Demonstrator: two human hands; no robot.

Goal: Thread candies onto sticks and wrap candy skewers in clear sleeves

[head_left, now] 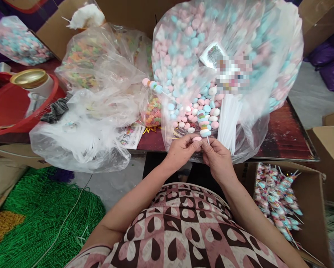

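My left hand [181,149] pinches a pink candy piece [196,139] at its fingertips. My right hand [217,155] is closed on a thin white stick [208,140] that carries a short stack of candy pieces [204,125]. Both hands meet at the table edge, right in front of a big clear bag of pink, blue and white candies [195,56]. A bundle of white sticks [227,123] stands inside that bag beside my right hand. A finished candy skewer [153,85] pokes out at the bag's left side.
A cardboard box [312,201] at lower right holds several finished skewers [275,201]. Crumpled clear bags [86,126] and bags of colourful ring candies [153,111] cover the table's left. A red basket [7,108] with a gold lid [29,77] sits far left; green netting [44,216] lies below.
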